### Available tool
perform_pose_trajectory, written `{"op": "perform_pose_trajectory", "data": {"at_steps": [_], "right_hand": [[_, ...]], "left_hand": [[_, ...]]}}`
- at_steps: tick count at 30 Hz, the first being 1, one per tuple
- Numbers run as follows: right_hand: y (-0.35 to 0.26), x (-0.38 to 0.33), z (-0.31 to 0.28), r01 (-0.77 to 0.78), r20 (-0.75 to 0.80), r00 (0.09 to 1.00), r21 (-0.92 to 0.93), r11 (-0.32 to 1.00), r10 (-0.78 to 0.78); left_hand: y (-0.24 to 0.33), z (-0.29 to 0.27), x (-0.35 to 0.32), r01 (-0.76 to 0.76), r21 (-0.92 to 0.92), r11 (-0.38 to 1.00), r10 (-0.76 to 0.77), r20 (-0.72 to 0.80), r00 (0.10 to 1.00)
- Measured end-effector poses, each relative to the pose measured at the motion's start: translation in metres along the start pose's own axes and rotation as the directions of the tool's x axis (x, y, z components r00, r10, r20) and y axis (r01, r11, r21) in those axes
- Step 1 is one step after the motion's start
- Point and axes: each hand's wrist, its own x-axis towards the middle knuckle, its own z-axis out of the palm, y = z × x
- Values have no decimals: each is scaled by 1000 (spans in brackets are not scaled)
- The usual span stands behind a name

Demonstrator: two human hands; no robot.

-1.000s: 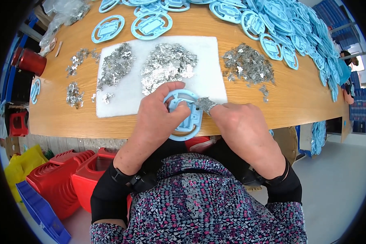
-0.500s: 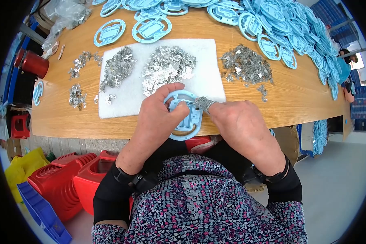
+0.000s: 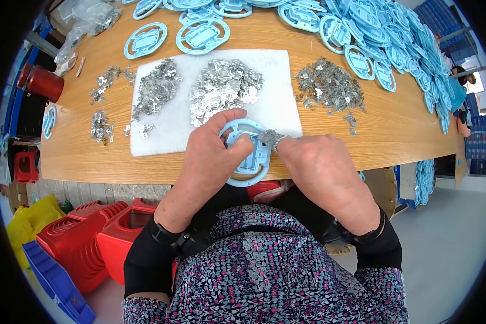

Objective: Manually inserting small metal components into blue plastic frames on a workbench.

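Red can [image 3: 40, 82] on the table's left — red crates [image 3: 100, 229] below.

Long wooden workbench [image 3: 394, 135] across the upper frame. Below its edge at lower left, stacked red plastic bins [image 3: 86, 243], a blue crate [image 3: 54, 283], a yellow bag [image 3: 21, 229]. Pale grey floor [image 3: 443, 237] at lower right, brightly lit. Blue crates [image 3: 443, 21] at upper right.
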Motion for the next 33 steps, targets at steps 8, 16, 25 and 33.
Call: {"op": "perform_pose_trajectory", "data": {"at_steps": [8, 16, 25, 33], "right_hand": [[3, 5, 2, 29, 34, 999, -59, 998, -27], [27, -1, 40, -211, 91, 955, 875, 436, 281], [30, -11, 20, -99, 93, 966, 995, 15, 243], [28, -12, 46, 128, -273, 924, 881, 455, 268]], "left_hand": [[-3, -1, 0, -19, -24, 1000, 19, -17, 1000], [18, 0, -7, 61, -363, 930, -28, 95, 995], [11, 14, -4, -285, -72, 956, 292, 126, 948], [12, 17, 6, 184, -636, 749, 63, 346, 936]]}}
